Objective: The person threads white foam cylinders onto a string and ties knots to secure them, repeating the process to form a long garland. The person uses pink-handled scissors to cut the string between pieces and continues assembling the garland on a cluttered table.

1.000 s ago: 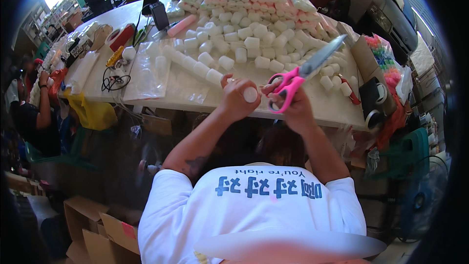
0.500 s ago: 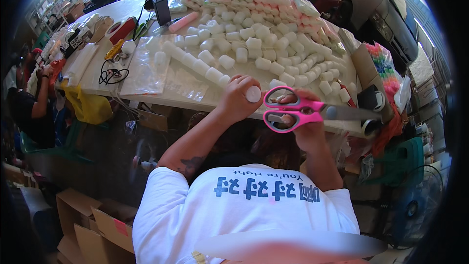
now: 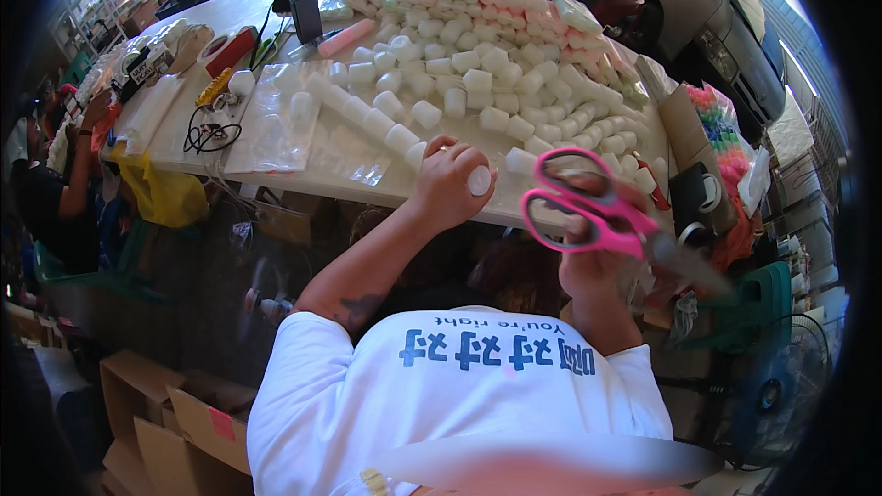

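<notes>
white short-sleeve tee [image 3: 459,395] w/ blue lettering; bare forearms, tattoo

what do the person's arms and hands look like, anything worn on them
Both hands are bare, with no gloves: the left hand and the right hand. The forearms are uncovered too. Short white sleeves of a T-shirt with blue lettering end above the elbows. A dark tattoo marks the left arm near the elbow.

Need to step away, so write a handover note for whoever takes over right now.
Left hand: closed on a small white cylinder at the table's near edge.
Right hand: grips pink-handled scissors, blades blurred, pointing lower right, apart from the cylinder.
Loose white cylinders cover the table; wrapped packs stacked at its far side.
Whether the held one is cut: cannot tell.
</notes>
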Demonstrator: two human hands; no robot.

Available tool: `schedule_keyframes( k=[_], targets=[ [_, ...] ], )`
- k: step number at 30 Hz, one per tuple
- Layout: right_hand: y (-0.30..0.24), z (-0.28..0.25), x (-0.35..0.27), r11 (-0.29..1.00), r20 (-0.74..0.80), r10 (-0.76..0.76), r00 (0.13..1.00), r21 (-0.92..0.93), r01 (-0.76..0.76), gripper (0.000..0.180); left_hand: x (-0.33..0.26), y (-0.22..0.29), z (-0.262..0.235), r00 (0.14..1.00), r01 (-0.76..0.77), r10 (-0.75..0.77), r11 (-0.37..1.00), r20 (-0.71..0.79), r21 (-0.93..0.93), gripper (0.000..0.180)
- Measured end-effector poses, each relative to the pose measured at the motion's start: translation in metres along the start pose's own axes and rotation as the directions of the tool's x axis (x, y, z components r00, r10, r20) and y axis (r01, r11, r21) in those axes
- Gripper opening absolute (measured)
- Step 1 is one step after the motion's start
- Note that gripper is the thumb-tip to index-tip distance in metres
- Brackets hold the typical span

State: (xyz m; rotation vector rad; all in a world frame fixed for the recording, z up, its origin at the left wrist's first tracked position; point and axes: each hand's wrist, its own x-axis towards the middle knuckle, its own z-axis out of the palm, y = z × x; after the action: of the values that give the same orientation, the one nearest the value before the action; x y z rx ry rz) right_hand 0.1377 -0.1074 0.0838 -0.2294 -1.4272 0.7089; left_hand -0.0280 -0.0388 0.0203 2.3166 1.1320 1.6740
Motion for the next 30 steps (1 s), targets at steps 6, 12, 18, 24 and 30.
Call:
schedule_keyframes(
  k=[6, 12, 18, 24, 30],
  targets=[
    [0.015, -0.005, -0.01, 0.938, 0.15, 0.066, 0.986, -0.346, -0.01, 0.036, 0.002, -0.007, 0.002, 1.0, -0.006, 0.006, 0.999, 0.011, 0.036, 0.02],
    [0.015, -0.005, -0.007, 0.876, 0.264, 0.132, 0.955, -0.482, 0.012, 0.031, 0.003, -0.007, 0.004, 1.0, 0.003, -0.003, 0.999, 0.002, 0.053, 0.022],
    [0.019, -0.001, -0.005, 0.922, 0.168, 0.258, 0.951, -0.337, -0.19, 0.019, 0.003, -0.005, 0.0, 0.999, 0.0, -0.003, 0.998, 0.044, 0.061, 0.023],
    [0.018, -0.009, -0.006, 0.812, 0.161, 0.583, 0.797, -0.164, -0.561, 0.043, 0.003, -0.009, 0.0, 0.999, 0.038, -0.042, 0.994, 0.033, 0.101, 0.022],
    [0.022, -0.04, -0.03, 0.453, 0.436, 0.784, 0.443, 0.086, -0.887, 0.047, 0.01, -0.048, -0.019, 0.713, 0.382, -0.662, 0.089, 0.232, -0.92, 0.014]
  ],
)
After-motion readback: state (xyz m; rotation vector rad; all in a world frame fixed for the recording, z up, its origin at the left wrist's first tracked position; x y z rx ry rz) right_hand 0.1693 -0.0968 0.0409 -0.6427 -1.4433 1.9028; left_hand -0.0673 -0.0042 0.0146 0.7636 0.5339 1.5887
